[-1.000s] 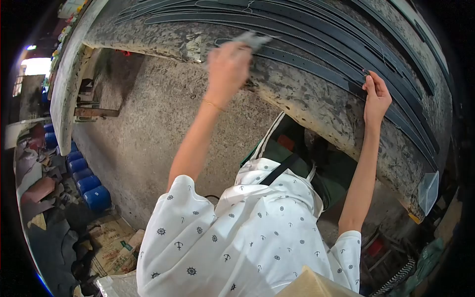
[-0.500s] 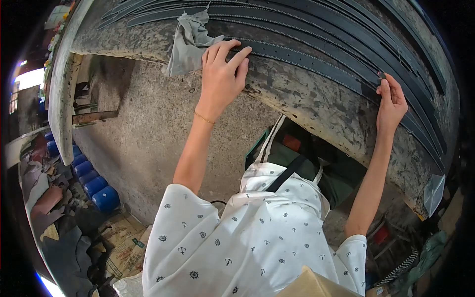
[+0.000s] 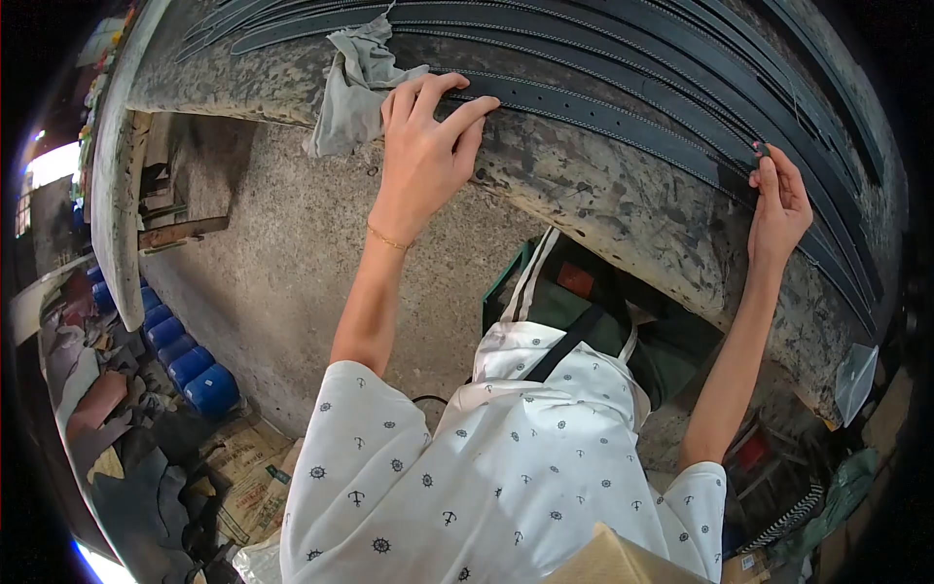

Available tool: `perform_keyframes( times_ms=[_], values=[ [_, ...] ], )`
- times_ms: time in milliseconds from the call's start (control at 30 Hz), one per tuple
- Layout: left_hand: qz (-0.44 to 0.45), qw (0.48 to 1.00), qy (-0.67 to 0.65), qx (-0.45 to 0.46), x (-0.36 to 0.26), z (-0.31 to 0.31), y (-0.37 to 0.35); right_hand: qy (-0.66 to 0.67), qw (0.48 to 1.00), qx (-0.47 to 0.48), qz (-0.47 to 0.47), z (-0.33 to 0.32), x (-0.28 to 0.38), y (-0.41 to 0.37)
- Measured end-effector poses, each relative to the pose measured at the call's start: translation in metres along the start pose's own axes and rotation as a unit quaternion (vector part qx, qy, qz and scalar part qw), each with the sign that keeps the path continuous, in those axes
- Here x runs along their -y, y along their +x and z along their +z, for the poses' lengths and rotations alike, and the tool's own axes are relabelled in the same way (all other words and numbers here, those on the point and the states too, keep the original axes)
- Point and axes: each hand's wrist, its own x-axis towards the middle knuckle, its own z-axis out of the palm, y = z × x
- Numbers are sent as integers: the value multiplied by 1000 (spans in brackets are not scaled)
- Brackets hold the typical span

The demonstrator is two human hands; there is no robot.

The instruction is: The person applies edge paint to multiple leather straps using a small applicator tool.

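Note:
Stitched dark leather belt straps (image 3: 603,86) lie lengthwise across the worn bench, several side by side. My left hand (image 3: 428,156) rests with its fingers apart on the nearest strap (image 3: 574,109), close to its row of punched holes. A crumpled grey cloth (image 3: 350,83) lies just left of those fingers. Over the straps at the right, my right hand (image 3: 781,206) pinches a small dark piece (image 3: 762,150) with a pinkish spot between thumb and fingertips. Its exact kind is too small to make out.
The bench (image 3: 623,209) has a rough, stained front edge. A clear plastic piece (image 3: 854,383) hangs at its right corner. Below are a dark green bag (image 3: 608,326), blue containers (image 3: 211,389) and leather scraps (image 3: 97,399) at left.
My left hand has shifted slightly left and down in view, with the cloth also further left. The right hand has moved a little right along the straps, still pinching the small dark piece.

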Motion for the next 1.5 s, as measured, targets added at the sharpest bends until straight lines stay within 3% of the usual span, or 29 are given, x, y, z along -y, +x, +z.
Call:
perform_keyframes(
  times_ms=[567,1167,1367,1500],
  values=[
    [51,998,-12,17,15,-2,6,15,1000,16,4,-8,-3,4],
    [37,997,-33,61,19,-11,16,87,996,20,12,-4,8,6],
    [65,997,-29,14,38,-1,26,82,996,39,16,33,46,4],
    [67,997,-41,5,39,-2,28,25,990,139,10,93,66,-2]
  ],
)
